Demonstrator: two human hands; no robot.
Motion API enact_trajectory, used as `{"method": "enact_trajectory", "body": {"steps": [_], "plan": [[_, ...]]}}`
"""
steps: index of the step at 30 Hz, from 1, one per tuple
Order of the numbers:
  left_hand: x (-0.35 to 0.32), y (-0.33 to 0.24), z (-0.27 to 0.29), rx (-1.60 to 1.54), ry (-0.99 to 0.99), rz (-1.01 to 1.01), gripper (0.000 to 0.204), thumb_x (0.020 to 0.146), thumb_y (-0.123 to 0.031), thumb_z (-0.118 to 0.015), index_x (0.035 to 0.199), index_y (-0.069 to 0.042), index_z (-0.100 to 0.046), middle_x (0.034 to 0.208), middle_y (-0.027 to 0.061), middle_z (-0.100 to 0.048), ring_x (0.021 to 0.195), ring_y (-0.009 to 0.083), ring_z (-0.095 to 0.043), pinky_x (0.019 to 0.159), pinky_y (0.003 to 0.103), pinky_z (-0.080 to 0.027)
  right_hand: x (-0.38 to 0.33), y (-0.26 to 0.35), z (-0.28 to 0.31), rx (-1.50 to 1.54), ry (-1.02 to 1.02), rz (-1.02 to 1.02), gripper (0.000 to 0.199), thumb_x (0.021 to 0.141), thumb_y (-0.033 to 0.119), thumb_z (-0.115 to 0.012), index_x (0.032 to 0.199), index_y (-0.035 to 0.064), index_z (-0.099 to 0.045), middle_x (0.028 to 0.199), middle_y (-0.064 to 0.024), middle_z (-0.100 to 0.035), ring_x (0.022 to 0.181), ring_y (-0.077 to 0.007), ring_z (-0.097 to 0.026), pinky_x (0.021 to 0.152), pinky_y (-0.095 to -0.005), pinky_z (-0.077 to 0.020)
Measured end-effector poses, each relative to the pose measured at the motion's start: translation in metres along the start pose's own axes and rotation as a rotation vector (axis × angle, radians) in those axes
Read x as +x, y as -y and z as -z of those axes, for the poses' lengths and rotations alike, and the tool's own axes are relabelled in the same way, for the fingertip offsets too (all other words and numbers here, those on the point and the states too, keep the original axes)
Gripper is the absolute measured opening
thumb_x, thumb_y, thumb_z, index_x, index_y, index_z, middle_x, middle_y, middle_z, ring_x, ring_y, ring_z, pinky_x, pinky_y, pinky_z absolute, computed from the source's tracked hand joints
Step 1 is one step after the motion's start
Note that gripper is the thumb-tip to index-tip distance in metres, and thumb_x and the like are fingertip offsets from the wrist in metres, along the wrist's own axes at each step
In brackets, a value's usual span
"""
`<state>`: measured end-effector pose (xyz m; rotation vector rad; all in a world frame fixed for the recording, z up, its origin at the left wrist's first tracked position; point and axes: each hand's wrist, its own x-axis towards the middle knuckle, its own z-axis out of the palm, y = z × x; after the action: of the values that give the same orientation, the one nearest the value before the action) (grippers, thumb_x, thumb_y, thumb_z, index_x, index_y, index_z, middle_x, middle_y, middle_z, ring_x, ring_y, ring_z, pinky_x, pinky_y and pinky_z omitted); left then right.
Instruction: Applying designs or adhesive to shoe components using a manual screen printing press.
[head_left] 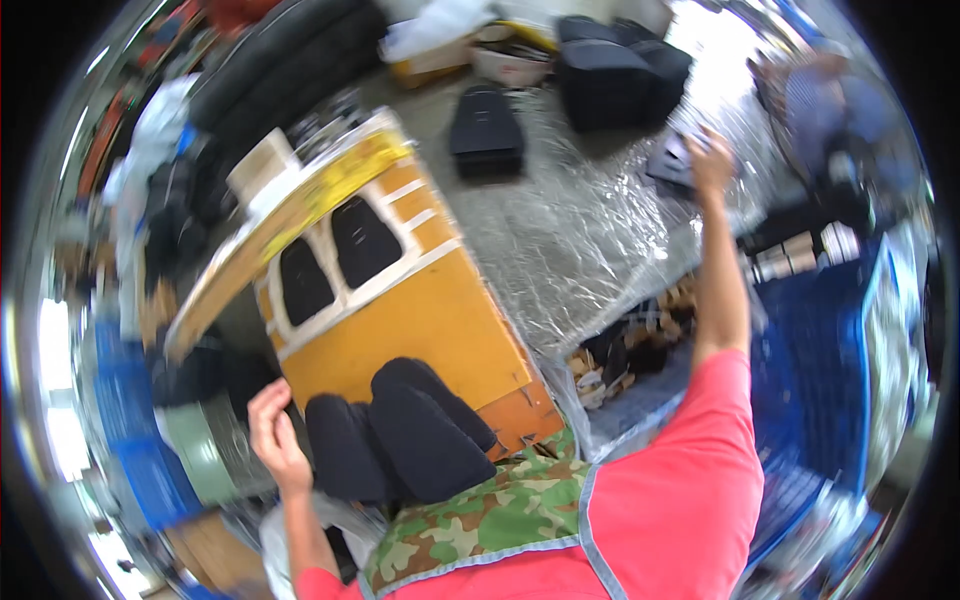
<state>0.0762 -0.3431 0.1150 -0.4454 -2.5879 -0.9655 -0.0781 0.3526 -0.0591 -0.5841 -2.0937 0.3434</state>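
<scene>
My right hand (710,162) reaches far out to the right, its bent fingers at the edge of a dark flat piece with a white patch (670,165) on clear plastic sheeting. Blur hides the exact grip. Near the left edge of the wooden workbench, my left hand (277,432) is raised with fingers apart, holding nothing. Close beside it, black padded cushion-like pieces (425,430) lie at the bench's near end, against my camouflage apron (480,510). Two more black pads (365,240) rest inside white-edged outlines on the orange-brown benchtop (400,330).
A wooden bar with yellow tape (330,190) crosses the bench's far end. Beyond stand a black pad stack (487,130), larger black stacks (610,75) and boxes (510,65). Plastic sheeting (580,250) covers the surface at right, near blue crates (815,350) and a fan (830,120).
</scene>
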Motion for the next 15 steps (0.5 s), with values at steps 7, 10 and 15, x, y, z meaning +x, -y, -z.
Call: {"method": "enact_trajectory", "body": {"steps": [7, 10, 15], "plan": [[-0.101, 0.043, 0.082, 0.099, -0.403, 0.403, 0.021, 0.093, 0.002, -0.045, 0.107, 0.003, -0.06, 0.106, 0.0094, -0.061, 0.1, 0.0174, -0.059, 0.088, 0.027, -0.045, 0.054, -0.196, -0.03, -0.466, 0.755, 0.005, 0.044, 0.096, 0.032, -0.047, 0.134, 0.0099, -0.052, 0.137, -0.0138, -0.05, 0.127, -0.0282, -0.046, 0.104, -0.0381, -0.0391], [-0.143, 0.057, 0.105, 0.061, -0.473, 0.584, 0.026, 0.09, 0.003, -0.047, 0.113, 0.0, -0.059, 0.107, 0.0074, -0.061, 0.098, 0.016, -0.059, 0.089, 0.027, -0.045, 0.076, -0.205, -0.049, -0.109, 0.877, 0.039, 0.047, 0.097, 0.033, -0.044, 0.135, 0.006, -0.049, 0.138, -0.0148, -0.049, 0.127, -0.0273, -0.046, 0.105, -0.0373, -0.0377], [-0.187, 0.074, 0.114, 0.018, -0.596, 0.722, 0.038, 0.091, -0.026, -0.047, 0.117, -0.001, -0.058, 0.119, 0.0123, -0.061, 0.109, 0.0225, -0.059, 0.096, 0.032, -0.042, 0.081, -0.183, -0.033, 0.221, 0.905, -0.224, 0.044, 0.099, 0.027, -0.041, 0.132, -0.0007, -0.05, 0.137, -0.0171, -0.049, 0.126, -0.0259, -0.047, 0.106, -0.0345, -0.0362]]}}
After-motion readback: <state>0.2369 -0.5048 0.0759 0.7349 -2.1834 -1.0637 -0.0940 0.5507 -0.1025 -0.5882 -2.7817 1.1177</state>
